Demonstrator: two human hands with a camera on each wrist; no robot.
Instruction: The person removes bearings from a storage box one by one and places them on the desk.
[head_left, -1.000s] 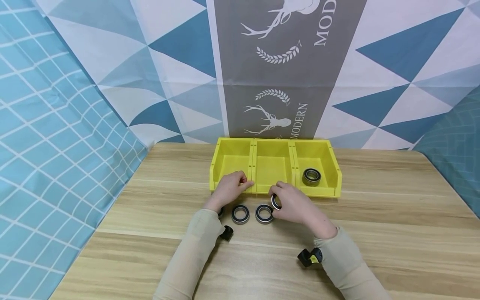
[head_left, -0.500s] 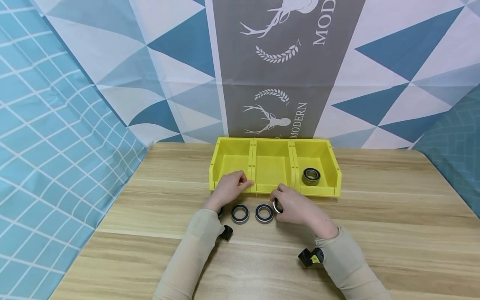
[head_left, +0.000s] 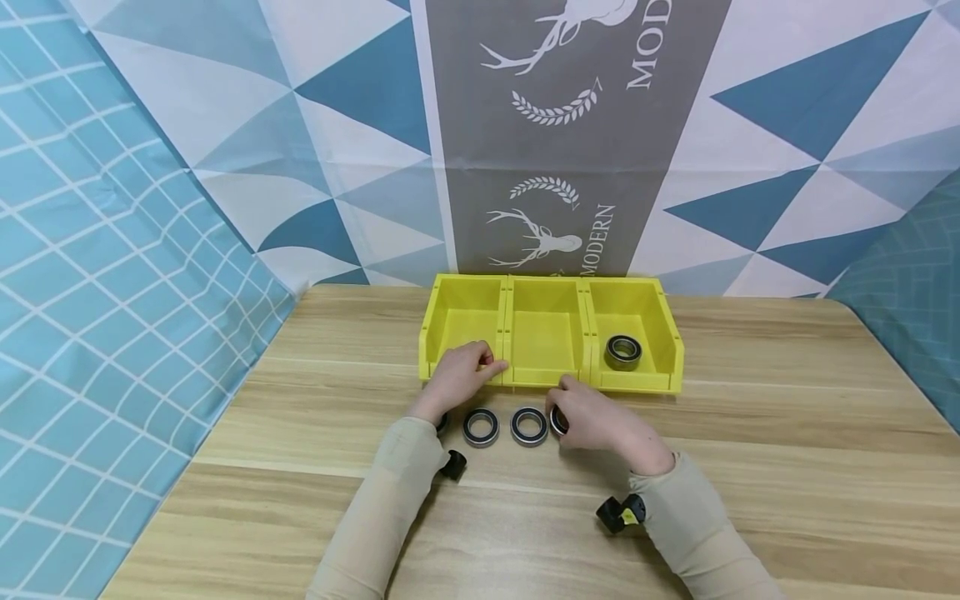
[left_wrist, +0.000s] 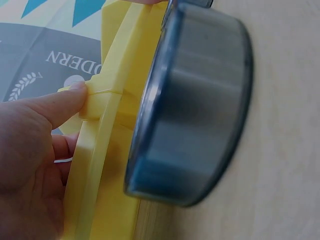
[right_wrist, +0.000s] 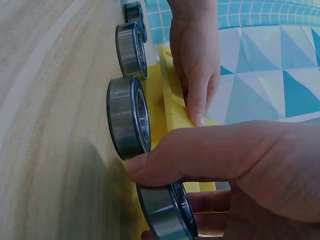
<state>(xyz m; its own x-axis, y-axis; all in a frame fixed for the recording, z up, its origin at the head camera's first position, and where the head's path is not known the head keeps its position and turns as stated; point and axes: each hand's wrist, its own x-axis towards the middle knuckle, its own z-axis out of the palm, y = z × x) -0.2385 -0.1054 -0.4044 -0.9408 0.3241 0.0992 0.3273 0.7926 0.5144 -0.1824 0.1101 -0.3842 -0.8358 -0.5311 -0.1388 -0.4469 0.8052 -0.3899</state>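
My right hand (head_left: 596, 417) pinches a ball bearing (right_wrist: 165, 212) between thumb and fingers at the right end of a row on the table. To its left lie two similar bearings, the nearer one (head_left: 529, 427) right beside the held one and another (head_left: 481, 427) further left. A further bearing (head_left: 442, 423) is mostly hidden under my left wrist. My left hand (head_left: 457, 379) holds the front wall of the yellow bin (left_wrist: 107, 160), thumb on the joint between left and middle compartments, fingers behind the wall. In the right compartment sits a dark-ringed bearing (head_left: 623, 353).
Three joined yellow compartments (head_left: 543, 377) stand near the back of the wooden table (head_left: 750, 467). A patterned cloth (head_left: 555, 125) hangs behind it, with a blue checked one (head_left: 112, 292) on the left. Black wrist cameras (head_left: 619, 514) hang below the sleeves.
My right hand has lowered the held bearing slightly and moved it right and toward me, away from the neighbouring bearing. The left hand has stayed in place.
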